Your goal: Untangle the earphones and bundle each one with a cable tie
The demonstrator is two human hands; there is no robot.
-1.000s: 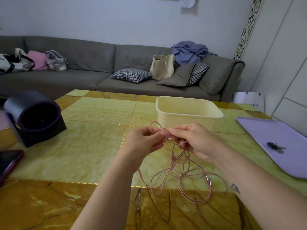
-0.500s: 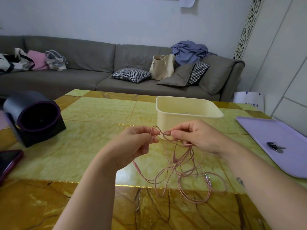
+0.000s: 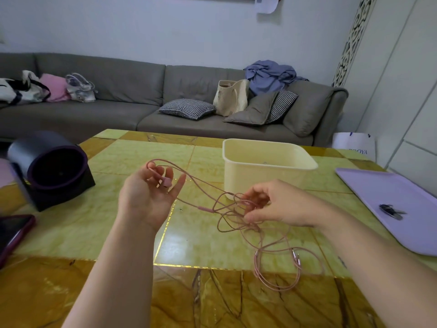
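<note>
Pink earphones [image 3: 246, 223] hang in tangled loops between my hands above the yellow-green table [image 3: 132, 223]. My left hand [image 3: 147, 196] is raised palm up, its fingers loosely curled round a pink earbud [image 3: 167, 181] and a loop of cord. My right hand [image 3: 275, 204] is lower and to the right, pinching the knotted middle of the cord. An inline remote [image 3: 205, 208] sits on the strand stretched between both hands. Lower loops and the plugs [image 3: 295, 256] lie on the table near my right forearm.
A cream plastic tub [image 3: 267, 162] stands behind my right hand. At the left are a dark cylindrical device [image 3: 50, 169] and a phone [image 3: 11, 235] in a red case. A lilac tray [image 3: 397, 204] with a small dark object [image 3: 391, 210] lies at the right. A grey sofa stands beyond.
My hands were together pinching the knot; now they have pulled apart. The left hand moved up and left with an earbud, drawing a strand out, and the right hand dropped lower.
</note>
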